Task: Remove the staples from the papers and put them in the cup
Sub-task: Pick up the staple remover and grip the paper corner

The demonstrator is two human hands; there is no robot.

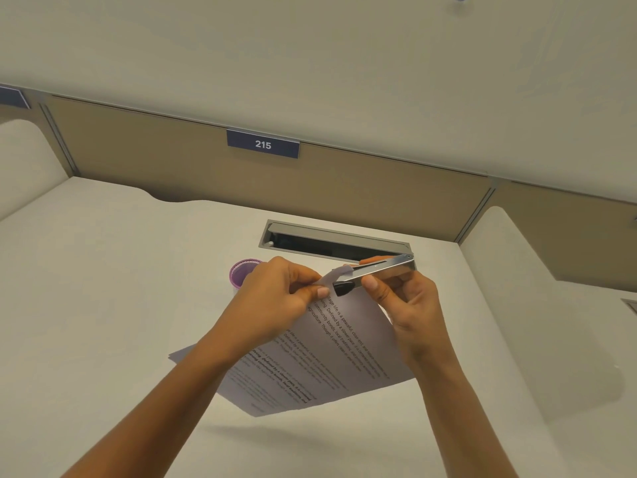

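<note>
My left hand pinches the top corner of the printed papers and holds them lifted off the desk. My right hand grips a long metal staple remover, whose black tip sits against that same corner. The staple itself is too small to make out. A purple mesh cup stands on the desk just behind my left hand, partly hidden by it.
The white desk is bounded by tan partition walls at the back and both sides. A grey cable slot with an open lid lies behind my hands. A blue label reading 215 hangs on the back partition.
</note>
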